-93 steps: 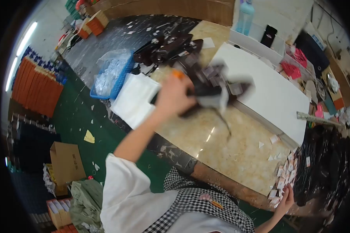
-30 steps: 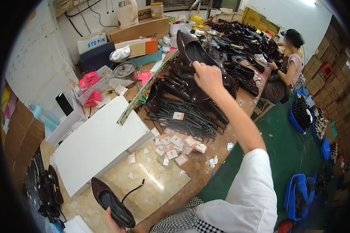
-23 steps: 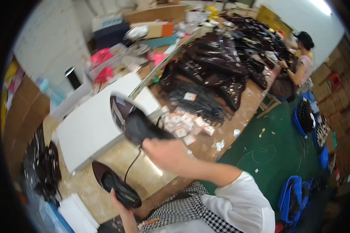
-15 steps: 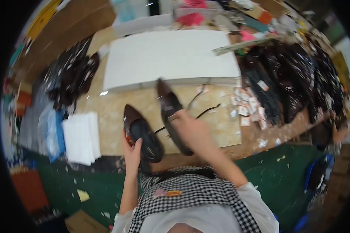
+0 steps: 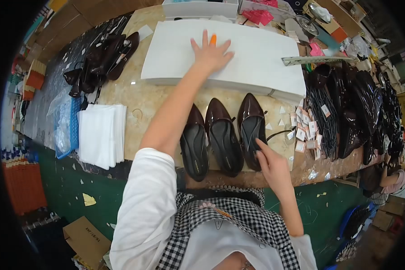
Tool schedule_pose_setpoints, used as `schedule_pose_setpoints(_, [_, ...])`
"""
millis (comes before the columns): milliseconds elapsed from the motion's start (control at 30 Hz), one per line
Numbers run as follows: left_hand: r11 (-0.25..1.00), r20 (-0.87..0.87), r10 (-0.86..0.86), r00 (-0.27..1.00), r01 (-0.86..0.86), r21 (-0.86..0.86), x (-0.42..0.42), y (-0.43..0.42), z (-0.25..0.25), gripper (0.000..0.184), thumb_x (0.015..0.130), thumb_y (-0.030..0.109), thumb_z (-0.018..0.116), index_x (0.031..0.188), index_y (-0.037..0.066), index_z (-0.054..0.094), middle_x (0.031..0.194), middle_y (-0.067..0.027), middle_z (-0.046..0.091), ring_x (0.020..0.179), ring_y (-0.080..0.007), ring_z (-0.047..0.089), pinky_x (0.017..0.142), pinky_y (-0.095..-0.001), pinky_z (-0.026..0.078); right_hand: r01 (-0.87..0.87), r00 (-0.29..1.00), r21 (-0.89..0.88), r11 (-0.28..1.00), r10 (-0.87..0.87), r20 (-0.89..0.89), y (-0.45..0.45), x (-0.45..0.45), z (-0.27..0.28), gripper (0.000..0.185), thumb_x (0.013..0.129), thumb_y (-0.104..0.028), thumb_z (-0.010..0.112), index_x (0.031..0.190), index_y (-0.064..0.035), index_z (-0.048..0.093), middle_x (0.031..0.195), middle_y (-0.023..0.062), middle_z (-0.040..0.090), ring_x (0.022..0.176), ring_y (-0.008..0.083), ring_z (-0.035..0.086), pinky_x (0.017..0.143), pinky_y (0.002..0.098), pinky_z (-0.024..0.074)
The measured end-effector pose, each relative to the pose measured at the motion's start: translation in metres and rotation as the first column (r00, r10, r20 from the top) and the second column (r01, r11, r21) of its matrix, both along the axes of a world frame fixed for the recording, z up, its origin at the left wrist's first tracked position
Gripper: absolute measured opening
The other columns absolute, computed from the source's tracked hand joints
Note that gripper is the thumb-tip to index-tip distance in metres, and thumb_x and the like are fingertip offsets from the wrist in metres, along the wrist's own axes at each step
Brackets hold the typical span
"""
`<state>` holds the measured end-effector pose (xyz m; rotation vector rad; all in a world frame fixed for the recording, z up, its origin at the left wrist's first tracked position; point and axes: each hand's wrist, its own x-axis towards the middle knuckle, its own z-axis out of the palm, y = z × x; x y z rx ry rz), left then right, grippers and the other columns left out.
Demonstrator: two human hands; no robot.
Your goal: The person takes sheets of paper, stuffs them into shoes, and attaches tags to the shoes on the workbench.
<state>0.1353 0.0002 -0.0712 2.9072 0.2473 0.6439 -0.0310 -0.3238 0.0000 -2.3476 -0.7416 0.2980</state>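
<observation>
Three dark burgundy pointed shoes with black insoles stand side by side, toes away from me: a left shoe (image 5: 195, 155), a middle shoe (image 5: 225, 148) and a right shoe (image 5: 251, 119). My left hand (image 5: 211, 56) lies flat with fingers spread on a stack of white paper sheets (image 5: 256, 58). An orange cover sits on one of its fingers. Beside the right shoe's heel, my right hand (image 5: 275, 167) has its fingers closed on the shoe's side. Part of the left shoe is behind my left forearm. A thin black strap (image 5: 279, 133) trails from the right shoe.
White folded sheets (image 5: 102, 135) and a blue basket (image 5: 67, 128) lie at the left. Dark shoes (image 5: 103, 56) are piled at the back left, more glossy shoes (image 5: 355, 108) at the right. Small labels (image 5: 307, 128) are scattered near black straps (image 5: 321, 128). A ruler-like strip (image 5: 317, 60) crosses the stack's right end.
My left hand has let go of a shoe and reached forward onto the white stack. The shoes now stand in a row of three. My right hand has shifted right. The view has moved.
</observation>
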Motion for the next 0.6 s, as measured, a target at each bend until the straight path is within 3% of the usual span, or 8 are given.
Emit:
schedule_pose_setpoints(167, [0.975, 0.116, -0.106, 0.988, 0.126, -0.181, -0.010, -0.016, 0.008, 0.033, 0.087, 0.025, 0.069, 0.118, 0.014, 0.069, 0.103, -0.0193, 0.060, 0.103, -0.0386, 0.056, 0.088, -0.0490, 0.046, 0.256, 0.961, 0.296, 0.920, -0.210, -0.180, -0.017, -0.004, 0.005, 0.044, 0.098, -0.003, 0.055, 0.142, -0.0028, 0.053, 0.110, 0.0157, 0.070, 0.097, 0.0171, 0.068, 0.082, 0.0304, 0.0561])
schedule_pose_setpoints(233, [0.906, 0.239, -0.266, 0.934, 0.327, -0.268, -0.051, -0.046, 0.051, 0.016, 0.085, 0.021, 0.068, 0.086, 0.006, 0.069, 0.086, -0.0181, 0.058, 0.082, -0.0358, 0.058, 0.070, -0.0439, 0.050, 0.384, 0.896, 0.568, 0.728, -0.145, -0.420, -0.012, 0.009, -0.001, 0.054, 0.100, -0.019, 0.059, 0.150, -0.0082, 0.043, 0.136, 0.0146, 0.059, 0.119, 0.0239, 0.062, 0.091, 0.0364, 0.0550])
schedule_pose_setpoints(300, [0.775, 0.073, -0.552, 0.831, 0.543, -0.322, -0.138, -0.107, 0.103, 0.018, 0.081, 0.023, 0.067, 0.074, 0.008, 0.060, 0.077, -0.0166, 0.059, 0.083, -0.0363, 0.061, 0.073, -0.0458, 0.052, 0.630, 0.724, 0.666, 0.399, 0.010, -0.690, 0.001, 0.017, 0.003, 0.058, 0.102, -0.029, 0.055, 0.154, -0.0103, 0.037, 0.142, 0.0150, 0.054, 0.128, 0.0251, 0.056, 0.098, 0.0378, 0.0534])
schedule_pose_setpoints(400, [0.300, 0.119, -0.701, 0.703, 0.442, -0.845, -0.214, -0.149, 0.116, 0.012, 0.076, 0.021, 0.071, 0.078, 0.011, 0.064, 0.111, -0.0175, 0.069, 0.114, -0.0340, 0.064, 0.110, -0.0499, 0.040, 0.513, 0.616, 0.651, 0.559, 0.289, -0.733, -0.003, 0.005, 0.020, 0.061, 0.104, -0.040, 0.047, 0.156, -0.0117, 0.033, 0.157, 0.0107, 0.038, 0.142, 0.0236, 0.041, 0.114, 0.0418, 0.0395])
schedule_pose_setpoints(500, [0.548, 0.430, -0.511, 0.744, 0.668, -0.504, -0.206, -0.122, 0.097, 0.014, 0.078, 0.018, 0.071, 0.089, 0.010, 0.069, 0.116, -0.0145, 0.069, 0.119, -0.0318, 0.064, 0.114, -0.0492, 0.036, 0.473, 0.532, 0.439, 0.764, 0.150, -0.833, 0.002, -0.016, 0.030, 0.063, 0.101, -0.032, 0.054, 0.155, -0.0073, 0.033, 0.158, 0.0111, 0.036, 0.142, 0.0234, 0.041, 0.115, 0.0391, 0.0357])
schedule_pose_setpoints(533, [0.371, 0.483, -0.576, 0.660, 0.737, -0.565, -0.216, -0.128, 0.076, 0.021, 0.079, 0.019, 0.073, 0.096, 0.009, 0.070, 0.118, -0.0161, 0.067, 0.114, -0.0305, 0.066, 0.107, -0.0436, 0.044, 0.499, 0.517, 0.401, 0.768, 0.108, -0.849, 0.007, -0.013, 0.031, 0.066, 0.098, -0.026, 0.059, 0.155, -0.0046, 0.032, 0.158, 0.0120, 0.036, 0.143, 0.0239, 0.040, 0.116, 0.0381, 0.0338])
schedule_pose_setpoints(567, [0.500, 0.396, -0.472, 0.787, 0.609, -0.616, -0.220, -0.125, 0.075, 0.024, 0.080, 0.018, 0.072, 0.102, 0.008, 0.069, 0.118, -0.0167, 0.067, 0.113, -0.0315, 0.066, 0.104, -0.0421, 0.046, 0.524, 0.500, 0.363, 0.770, 0.067, -0.864, 0.013, -0.009, 0.033, 0.069, 0.095, -0.020, 0.064, 0.154, -0.0018, 0.032, 0.158, 0.0130, 0.036, 0.143, 0.0244, 0.039, 0.117, 0.0370, 0.0319])
schedule_pose_setpoints(600, [0.609, 0.298, -0.341, 0.892, 0.451, -0.653, -0.228, -0.119, 0.075, 0.027, 0.081, 0.016, 0.071, 0.107, 0.008, 0.068, 0.118, -0.0172, 0.066, 0.111, -0.0325, 0.066, 0.100, -0.0407, 0.048, 0.317, 0.718, 0.425, 0.848, 0.078, -0.692, -0.001, 0.012, 0.008, 0.076, 0.092, -0.017, 0.069, 0.155, -0.0002, 0.030, 0.159, 0.0144, 0.034, 0.144, 0.0255, 0.037, 0.118, 0.0371, 0.0302])
